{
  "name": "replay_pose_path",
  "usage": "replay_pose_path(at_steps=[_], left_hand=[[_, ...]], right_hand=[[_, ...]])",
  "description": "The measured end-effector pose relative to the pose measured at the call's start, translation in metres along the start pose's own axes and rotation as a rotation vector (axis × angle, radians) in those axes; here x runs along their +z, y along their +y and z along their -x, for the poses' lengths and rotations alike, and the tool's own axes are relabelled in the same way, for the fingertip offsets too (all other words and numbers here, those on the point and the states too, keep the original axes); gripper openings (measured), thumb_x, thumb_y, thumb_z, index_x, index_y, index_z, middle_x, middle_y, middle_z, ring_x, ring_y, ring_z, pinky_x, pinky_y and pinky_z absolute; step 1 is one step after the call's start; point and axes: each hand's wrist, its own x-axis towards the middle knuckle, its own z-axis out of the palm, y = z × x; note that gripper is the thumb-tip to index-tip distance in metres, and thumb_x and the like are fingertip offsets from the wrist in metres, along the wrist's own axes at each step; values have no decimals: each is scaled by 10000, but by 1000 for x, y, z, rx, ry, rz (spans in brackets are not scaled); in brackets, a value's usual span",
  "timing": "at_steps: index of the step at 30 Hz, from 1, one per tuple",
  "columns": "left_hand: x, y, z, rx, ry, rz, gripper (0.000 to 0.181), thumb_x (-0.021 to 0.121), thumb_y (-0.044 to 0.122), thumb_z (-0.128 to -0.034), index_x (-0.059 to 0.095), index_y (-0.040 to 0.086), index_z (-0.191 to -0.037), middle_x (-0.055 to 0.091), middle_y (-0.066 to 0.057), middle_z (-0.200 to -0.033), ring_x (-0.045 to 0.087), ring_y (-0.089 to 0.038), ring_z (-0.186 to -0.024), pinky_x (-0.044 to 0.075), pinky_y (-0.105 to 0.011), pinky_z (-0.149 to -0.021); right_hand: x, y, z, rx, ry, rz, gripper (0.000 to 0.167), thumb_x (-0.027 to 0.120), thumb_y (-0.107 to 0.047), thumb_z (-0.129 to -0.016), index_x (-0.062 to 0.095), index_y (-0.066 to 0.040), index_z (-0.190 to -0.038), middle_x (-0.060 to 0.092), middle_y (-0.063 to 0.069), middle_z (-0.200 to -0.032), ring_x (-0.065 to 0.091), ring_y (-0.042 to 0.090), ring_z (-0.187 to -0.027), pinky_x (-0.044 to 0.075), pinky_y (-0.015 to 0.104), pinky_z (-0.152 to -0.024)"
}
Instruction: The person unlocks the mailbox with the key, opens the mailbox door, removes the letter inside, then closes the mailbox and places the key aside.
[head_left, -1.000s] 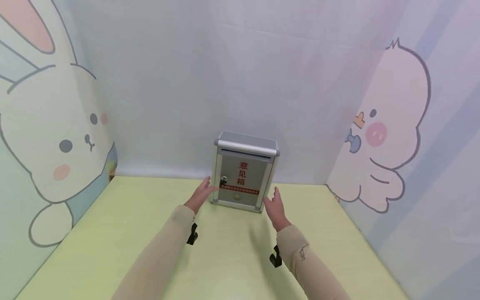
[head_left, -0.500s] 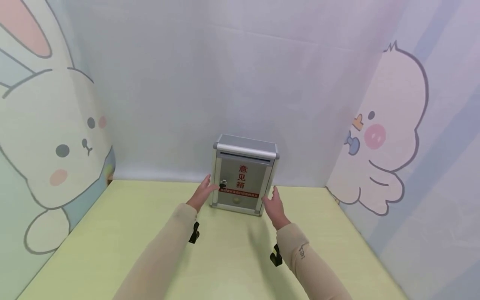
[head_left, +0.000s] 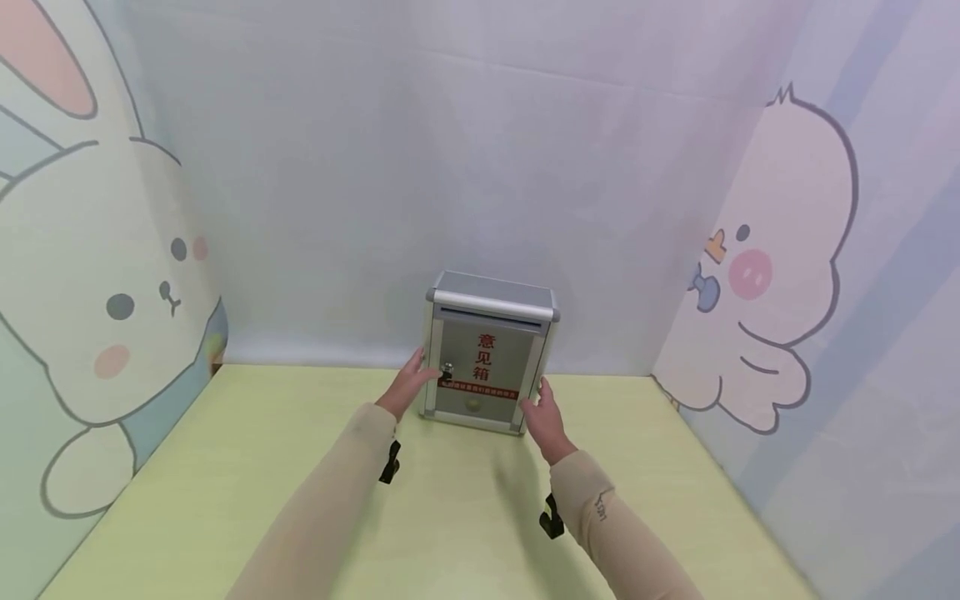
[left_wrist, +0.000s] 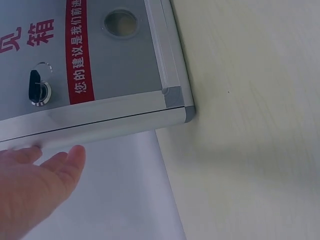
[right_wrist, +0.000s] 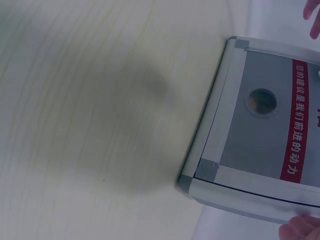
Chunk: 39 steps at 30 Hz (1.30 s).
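A grey metal suggestion box (head_left: pixel 487 354) with silver edging stands upright on the table against the back wall. Red characters, a slot near the top and a small round window mark its front. A lock with a black-headed key (left_wrist: pixel 36 90) sits on the door's left side. My left hand (head_left: pixel 405 387) is at the box's left side, its fingers (left_wrist: pixel 72 162) straight beside the edge; contact is hard to tell. On the opposite side, my right hand (head_left: pixel 546 421) has its fingertips (right_wrist: pixel 300 227) at the edge, apparently touching it.
The pale yellow table (head_left: pixel 465 517) spreads in front of and around the box. A light fabric backdrop (head_left: pixel 480 150) rises behind, with cartoon-printed side walls: a rabbit (head_left: pixel 105 275) on the left and a chick (head_left: pixel 780 275) on the right.
My right hand has moved slightly left, closer against the box's side. The left hand has come a little nearer too. The box stays in place; the head view has tilted up slightly.
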Motion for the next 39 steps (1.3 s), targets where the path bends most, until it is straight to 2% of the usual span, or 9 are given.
replay_pose_path(at_steps=[6, 14, 23, 26, 30, 33, 37, 38, 39], left_hand=[[3, 1, -5, -10, 5, -19, 770, 477, 245, -966, -17, 94, -1538, -6, -188, -1582, 13, -440, -1416, 58, -634, -1075], [0, 3, -8, -15, 12, -34, 765, 473, 248, -969, -16, 97, -1538, -6, -170, -1586, 4, -436, -1417, 53, -636, -1073], [-1, 3, -14, -26, 10, -11, 771, 468, 250, -964, -22, 79, -1533, -20, -203, -1578, 2, -428, -1420, 53, -615, -1087], [0, 2, -15, -39, -6, -21, 774, 457, 267, -960, -29, 82, -1533, -21, -188, -1581, 179, -468, -1370, 72, -633, -1078], [0, -1, -15, -38, -27, -39, 771, 440, 277, -960, -40, 89, -1533, -12, -186, -1581, 398, -498, -1186, 110, -659, -1057], [-1, -3, -17, -20, -41, -47, 770, 444, 258, -962, -42, 74, -1530, -7, -200, -1577, 313, -494, -1283, 121, -633, -1073], [-4, -6, -19, 2, -33, -61, 776, 461, 236, -960, -35, 38, -1523, -6, -215, -1573, 52, -437, -1414, 92, -598, -1095], [-5, -7, -19, 4, -26, -65, 776, 462, 233, -962, -36, 31, -1521, -10, -214, -1573, 32, -428, -1418, 95, -592, -1097], [-6, -7, -19, 3, -19, -75, 778, 462, 236, -963, -38, 22, -1519, -9, -220, -1572, 77, -436, -1410, 108, -595, -1094]], right_hand=[[3, -2, -2, -4, 17, 0, 707, 441, -106, -924, 71, 5, -1517, 147, 257, -1544, 171, 468, -1381, 200, 546, -1092], [2, -6, -7, 12, 33, 15, 748, 463, -106, -888, 68, 25, -1509, 167, 266, -1536, 173, 464, -1382, 200, 535, -1095], [-3, -3, -16, 47, 24, 17, 767, 476, -128, -872, 80, 17, -1513, 185, 269, -1530, 170, 449, -1390, 205, 526, -1096], [-7, -3, -17, 54, 10, 51, 749, 476, -139, -883, 101, 17, -1511, 216, 274, -1518, 207, 449, -1379, 232, 539, -1083], [-14, -2, -16, 53, -20, 86, 707, 461, -127, -908, 119, 22, -1508, 235, 276, -1509, 250, 451, -1362, 249, 557, -1070], [-16, -1, -16, 58, -42, 104, 690, 440, -116, -923, 104, 26, -1509, 209, 266, -1523, 232, 444, -1371, 238, 554, -1076], [-13, 0, -19, 58, -70, 109, 692, 415, -121, -940, 54, 23, -1512, 138, 239, -1552, 156, 427, -1400, 196, 540, -1096], [-11, -1, -19, 56, -74, 105, 699, 416, -122, -939, 43, 23, -1512, 124, 235, -1556, 141, 426, -1403, 185, 538, -1099], [-10, -2, -19, 55, -75, 97, 708, 421, -124, -937, 35, 20, -1513, 114, 232, -1559, 128, 423, -1407, 175, 537, -1102]])
